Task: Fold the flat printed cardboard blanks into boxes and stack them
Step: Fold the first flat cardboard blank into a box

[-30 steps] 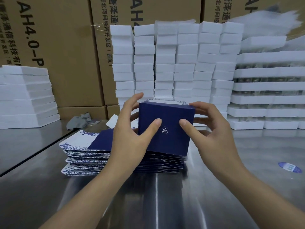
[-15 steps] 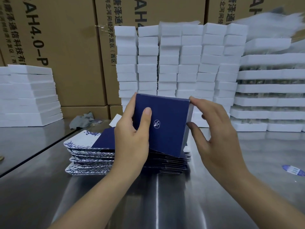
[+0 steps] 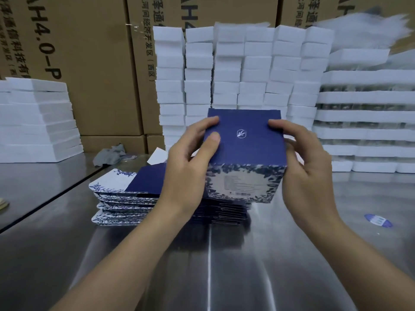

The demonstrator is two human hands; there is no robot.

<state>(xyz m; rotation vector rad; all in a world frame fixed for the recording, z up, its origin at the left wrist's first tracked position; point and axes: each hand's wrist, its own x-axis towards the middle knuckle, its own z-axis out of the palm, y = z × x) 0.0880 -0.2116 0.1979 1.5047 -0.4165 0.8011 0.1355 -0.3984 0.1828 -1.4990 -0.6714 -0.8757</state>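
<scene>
Since a second ago, the box [image 3: 244,142] tipped back and showed its flowery side. Left hand [image 3: 186,173] and right hand [image 3: 307,176] curled round its sides, holding it above the blanks [image 3: 125,199] at 8 o'clock. It looked light, stiff and easy to dent, best held by its edges; its inside was hidden.

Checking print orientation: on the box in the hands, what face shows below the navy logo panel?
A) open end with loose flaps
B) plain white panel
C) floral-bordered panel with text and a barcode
C: the box, gripped by the left hand and right hand, shows a leaf border around fine print and a barcode.
</scene>
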